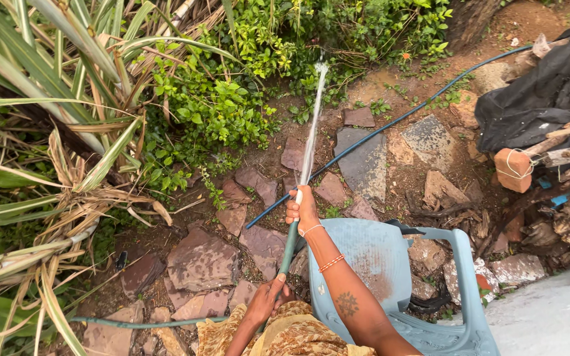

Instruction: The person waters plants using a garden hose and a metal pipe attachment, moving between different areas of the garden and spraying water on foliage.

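While our right hand (pixel 302 209) closes its fingers round the tip of the green hose (pixel 289 244), thumb pressed over the mouth, a thin jet of water (pixel 313 125) shoots up and away toward the leafy green shrubs (pixel 219 112) beyond the flat paving stones (pixel 202 260). Our left hand (pixel 268 298) grips the same hose lower down, close to our patterned brown garment (pixel 285 336), and the hose trails off left across the stones. Just right of our forearm stands 1 pale blue plastic chair (pixel 390 264), with a blue pipe (pixel 390 125) running over the ground behind it.
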